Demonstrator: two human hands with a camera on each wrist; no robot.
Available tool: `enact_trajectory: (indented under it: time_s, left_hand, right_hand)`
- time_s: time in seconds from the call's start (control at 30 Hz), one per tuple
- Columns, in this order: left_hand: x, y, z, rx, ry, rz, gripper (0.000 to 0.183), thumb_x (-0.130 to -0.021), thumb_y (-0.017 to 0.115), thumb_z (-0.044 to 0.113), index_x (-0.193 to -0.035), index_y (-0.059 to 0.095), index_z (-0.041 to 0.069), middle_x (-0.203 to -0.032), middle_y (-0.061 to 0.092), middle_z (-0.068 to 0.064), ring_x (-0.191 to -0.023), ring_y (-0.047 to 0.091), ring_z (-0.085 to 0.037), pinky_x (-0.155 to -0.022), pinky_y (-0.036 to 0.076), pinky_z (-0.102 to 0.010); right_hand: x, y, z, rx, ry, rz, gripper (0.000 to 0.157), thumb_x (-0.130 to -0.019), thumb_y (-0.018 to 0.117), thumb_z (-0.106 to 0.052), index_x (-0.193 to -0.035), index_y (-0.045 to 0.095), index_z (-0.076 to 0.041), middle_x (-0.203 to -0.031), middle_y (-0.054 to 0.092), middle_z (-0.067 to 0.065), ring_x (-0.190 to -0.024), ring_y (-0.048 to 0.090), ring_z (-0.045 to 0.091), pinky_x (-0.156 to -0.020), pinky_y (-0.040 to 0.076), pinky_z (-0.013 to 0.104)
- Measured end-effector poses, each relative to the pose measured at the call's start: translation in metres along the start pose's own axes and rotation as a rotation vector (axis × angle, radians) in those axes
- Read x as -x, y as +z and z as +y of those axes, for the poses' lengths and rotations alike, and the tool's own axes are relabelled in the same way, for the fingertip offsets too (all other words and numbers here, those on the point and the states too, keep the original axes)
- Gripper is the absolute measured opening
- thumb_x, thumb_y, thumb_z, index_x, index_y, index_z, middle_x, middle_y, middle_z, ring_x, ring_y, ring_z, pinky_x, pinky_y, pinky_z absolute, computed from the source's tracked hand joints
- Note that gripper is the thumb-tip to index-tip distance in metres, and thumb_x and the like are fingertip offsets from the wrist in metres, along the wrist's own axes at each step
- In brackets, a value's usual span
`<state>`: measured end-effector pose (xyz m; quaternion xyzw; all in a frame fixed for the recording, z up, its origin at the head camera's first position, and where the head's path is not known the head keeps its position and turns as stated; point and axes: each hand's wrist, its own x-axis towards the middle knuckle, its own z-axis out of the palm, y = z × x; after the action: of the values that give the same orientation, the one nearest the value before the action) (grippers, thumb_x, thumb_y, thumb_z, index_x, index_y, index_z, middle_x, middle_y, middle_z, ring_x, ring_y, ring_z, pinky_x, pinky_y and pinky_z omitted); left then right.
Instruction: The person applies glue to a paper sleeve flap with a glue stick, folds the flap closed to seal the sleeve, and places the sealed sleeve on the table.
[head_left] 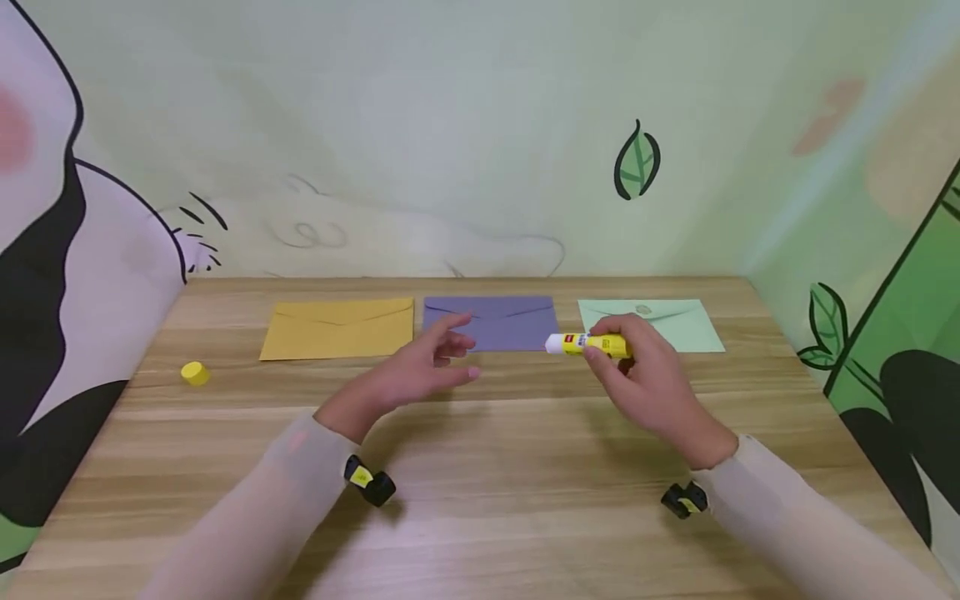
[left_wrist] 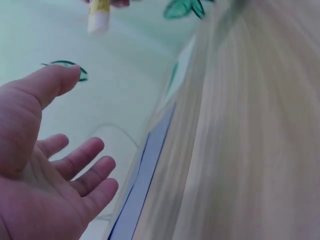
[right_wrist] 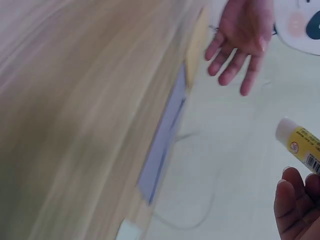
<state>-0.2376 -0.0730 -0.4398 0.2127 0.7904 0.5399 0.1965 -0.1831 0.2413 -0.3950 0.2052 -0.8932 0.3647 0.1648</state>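
Observation:
My right hand (head_left: 651, 379) grips a yellow glue stick (head_left: 611, 344) between thumb and fingers, its white end pointing left, above the table. The same glue stick (right_wrist: 304, 145) shows at the right edge of the right wrist view. My left hand (head_left: 411, 367) is held in the air with fingers spread and loosely bent, holding nothing, near the purple envelope (head_left: 495, 329). In the left wrist view the left palm (left_wrist: 40, 200) faces the camera. The mint green envelope (head_left: 690, 325) lies behind my right hand, which partly covers it. A yellow-orange envelope (head_left: 337, 333) lies left of the purple one.
A small yellow cap (head_left: 195, 372) sits on the wooden table (head_left: 480, 517) at the far left. The envelopes lie in a row near the back edge, flaps up. A painted wall (head_left: 450, 150) rises right behind the table, with more painted wall on both sides.

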Motion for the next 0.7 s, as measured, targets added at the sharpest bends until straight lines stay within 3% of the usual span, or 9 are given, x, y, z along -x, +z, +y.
enact_trajectory:
  time_s: [0.23, 0.43, 0.57, 0.7]
  left_hand:
    - [0.013, 0.007, 0.003, 0.100, 0.022, 0.060, 0.077, -0.093, 0.073, 0.023, -0.155, 0.028, 0.019, -0.143, 0.050, -0.012, -0.134, 0.049, -0.032, -0.113, 0.040, -0.047]
    - [0.021, 0.016, 0.020, 0.231, 0.054, 0.115, 0.053, -0.095, 0.070, 0.020, -0.143, 0.048, 0.015, -0.128, 0.057, -0.013, -0.116, 0.057, -0.027, -0.096, 0.053, -0.038]
    - [0.026, 0.024, 0.037, 0.321, 0.137, 0.137, 0.046, -0.095, 0.070, 0.019, -0.137, 0.055, 0.007, -0.118, 0.059, -0.015, -0.105, 0.059, -0.024, -0.088, 0.055, -0.030]
    - [0.030, 0.031, 0.050, 0.451, 0.237, 0.172, 0.058, -0.090, 0.076, 0.031, -0.135, 0.054, 0.003, -0.119, 0.058, -0.015, -0.107, 0.058, -0.023, -0.089, 0.054, -0.028]
  right_hand:
    - [-0.017, 0.020, -0.026, -0.167, -0.056, 0.086, 0.023, -0.095, 0.067, -0.009, -0.115, 0.059, -0.003, -0.099, 0.059, 0.005, -0.072, 0.052, 0.015, -0.058, 0.047, 0.023]
    - [-0.023, 0.031, -0.046, -0.301, -0.092, 0.100, 0.024, -0.097, 0.064, -0.007, -0.119, 0.055, 0.000, -0.103, 0.058, 0.009, -0.077, 0.055, 0.016, -0.060, 0.048, 0.022]
    - [-0.022, 0.036, -0.060, -0.476, -0.084, 0.071, 0.025, -0.099, 0.059, -0.005, -0.121, 0.051, 0.003, -0.106, 0.057, 0.010, -0.085, 0.063, 0.017, -0.064, 0.054, 0.025]
    - [-0.021, 0.041, -0.074, -0.688, -0.054, 0.060, 0.025, -0.101, 0.056, -0.005, -0.122, 0.048, 0.006, -0.103, 0.058, 0.007, -0.087, 0.067, 0.017, -0.064, 0.055, 0.026]
